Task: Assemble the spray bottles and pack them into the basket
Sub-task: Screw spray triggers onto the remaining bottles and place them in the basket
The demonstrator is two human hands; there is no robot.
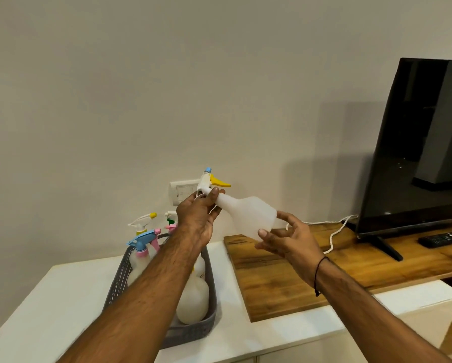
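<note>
I hold a translucent white spray bottle point(248, 214) tilted in the air above the counter. My left hand point(198, 218) grips its neck, just below the white spray head point(206, 180) with a yellow trigger and a blue nozzle. My right hand point(287, 238) cups the bottle's base with its fingertips. Below my left forearm stands a grey perforated basket point(120, 279) holding several assembled spray bottles with blue, pink, yellow and green heads; my arm hides part of them.
The basket stands on a white counter point(49, 305). To the right lies a wooden board point(285, 289) with a black TV point(416, 153) on it, a remote point(442, 238) and a white cable point(332, 231). A wall socket plate point(180, 191) sits behind my left hand.
</note>
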